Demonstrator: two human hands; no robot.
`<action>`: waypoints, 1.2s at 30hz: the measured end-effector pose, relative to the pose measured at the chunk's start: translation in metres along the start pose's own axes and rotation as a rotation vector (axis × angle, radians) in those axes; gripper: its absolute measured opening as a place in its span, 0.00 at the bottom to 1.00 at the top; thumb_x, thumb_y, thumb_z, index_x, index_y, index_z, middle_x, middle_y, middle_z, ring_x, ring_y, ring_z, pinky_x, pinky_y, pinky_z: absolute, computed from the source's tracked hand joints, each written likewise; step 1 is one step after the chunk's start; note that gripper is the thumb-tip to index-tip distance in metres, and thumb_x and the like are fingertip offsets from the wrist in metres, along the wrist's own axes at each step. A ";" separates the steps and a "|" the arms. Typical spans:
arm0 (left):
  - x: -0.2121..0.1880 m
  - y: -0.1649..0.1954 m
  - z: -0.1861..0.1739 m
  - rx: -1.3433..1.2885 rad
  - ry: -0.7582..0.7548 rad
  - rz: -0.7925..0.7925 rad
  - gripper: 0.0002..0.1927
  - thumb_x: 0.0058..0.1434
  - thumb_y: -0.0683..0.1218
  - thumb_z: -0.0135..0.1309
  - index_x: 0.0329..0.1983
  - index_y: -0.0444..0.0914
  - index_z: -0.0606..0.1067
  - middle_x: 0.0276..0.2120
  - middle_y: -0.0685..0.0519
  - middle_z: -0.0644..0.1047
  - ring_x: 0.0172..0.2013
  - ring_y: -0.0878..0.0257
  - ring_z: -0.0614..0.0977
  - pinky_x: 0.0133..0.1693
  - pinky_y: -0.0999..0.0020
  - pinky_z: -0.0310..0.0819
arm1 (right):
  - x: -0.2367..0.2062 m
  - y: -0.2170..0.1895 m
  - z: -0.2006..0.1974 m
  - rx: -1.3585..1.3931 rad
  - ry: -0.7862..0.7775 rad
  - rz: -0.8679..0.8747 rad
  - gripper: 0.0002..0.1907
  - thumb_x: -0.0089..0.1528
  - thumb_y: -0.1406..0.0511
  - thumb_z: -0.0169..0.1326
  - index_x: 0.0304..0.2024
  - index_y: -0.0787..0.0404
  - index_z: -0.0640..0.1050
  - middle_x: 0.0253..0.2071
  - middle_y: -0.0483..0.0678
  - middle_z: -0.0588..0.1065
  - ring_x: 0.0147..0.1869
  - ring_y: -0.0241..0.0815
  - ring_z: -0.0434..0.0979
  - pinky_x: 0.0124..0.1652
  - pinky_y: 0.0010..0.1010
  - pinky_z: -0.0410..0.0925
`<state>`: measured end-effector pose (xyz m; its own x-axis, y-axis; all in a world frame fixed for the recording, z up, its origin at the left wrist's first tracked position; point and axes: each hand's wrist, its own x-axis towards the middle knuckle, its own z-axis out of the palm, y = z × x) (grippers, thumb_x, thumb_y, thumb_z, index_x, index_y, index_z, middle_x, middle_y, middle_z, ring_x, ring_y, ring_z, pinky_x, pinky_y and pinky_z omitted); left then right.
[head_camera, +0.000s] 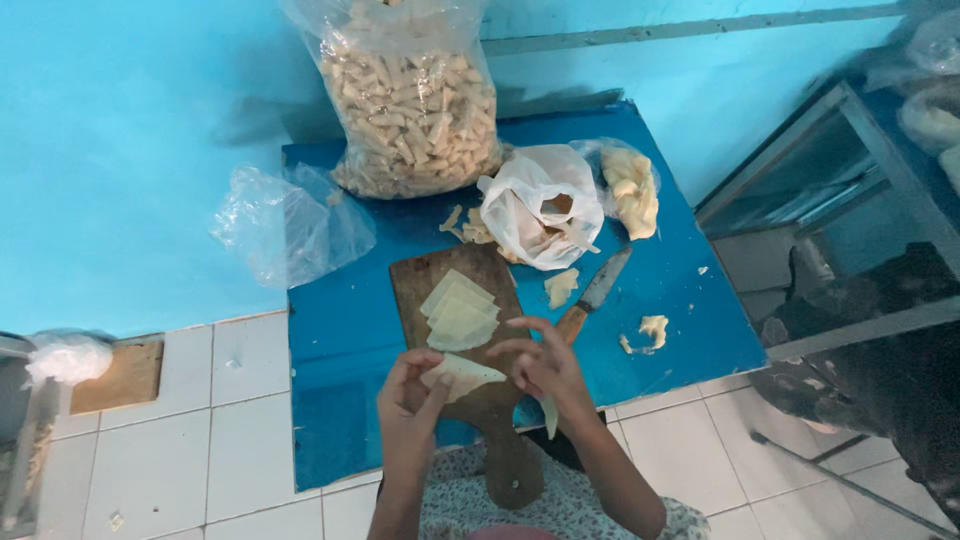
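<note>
My left hand (408, 403) and my right hand (547, 366) together hold a thin pale dough sheet (462, 374) over the near end of a brown wooden cutting board (452, 270). A stack of similar pale dough sheets (459, 311) lies on the board just beyond my fingers. A knife (595, 294) with a wooden handle rests on the blue table (350, 320) right of the board, close to my right hand. A further pale strip hangs below my right hand.
A large clear bag of pale rolled pieces (412, 105) stands at the back. Beside it are a white plastic bag (535, 208), a clear bag of dough (630, 185) and an empty clear bag (290, 225). Dough scraps (652, 328) lie right. A metal frame (860, 200) stands right.
</note>
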<state>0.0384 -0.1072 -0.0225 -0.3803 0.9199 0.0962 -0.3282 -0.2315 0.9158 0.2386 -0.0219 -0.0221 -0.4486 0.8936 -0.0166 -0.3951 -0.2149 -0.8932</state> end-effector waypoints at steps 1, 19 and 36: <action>0.000 -0.001 0.005 -0.012 -0.011 -0.031 0.11 0.63 0.33 0.57 0.49 0.32 0.74 0.45 0.51 0.77 0.46 0.66 0.79 0.46 0.71 0.76 | -0.002 0.001 0.005 -0.119 -0.029 0.041 0.29 0.60 0.70 0.56 0.64 0.55 0.67 0.44 0.51 0.81 0.38 0.31 0.76 0.34 0.21 0.67; 0.037 -0.002 0.024 0.945 0.051 0.187 0.23 0.58 0.33 0.55 0.57 0.34 0.70 0.45 0.40 0.74 0.45 0.44 0.81 0.41 0.54 0.78 | 0.047 0.000 0.030 -1.075 0.162 -0.164 0.36 0.54 0.68 0.66 0.63 0.55 0.66 0.29 0.49 0.81 0.27 0.42 0.80 0.28 0.33 0.71; 0.012 0.035 0.045 0.937 -0.048 0.388 0.18 0.59 0.45 0.64 0.50 0.36 0.74 0.48 0.44 0.75 0.51 0.44 0.78 0.49 0.54 0.74 | 0.029 -0.028 0.007 0.024 0.172 0.003 0.42 0.50 0.73 0.47 0.70 0.54 0.61 0.43 0.47 0.65 0.44 0.38 0.66 0.47 0.30 0.66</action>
<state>0.0612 -0.0897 0.0287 -0.2743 0.8505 0.4488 0.6289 -0.1944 0.7528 0.2315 0.0069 0.0057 -0.3068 0.9467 -0.0981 -0.4137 -0.2255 -0.8820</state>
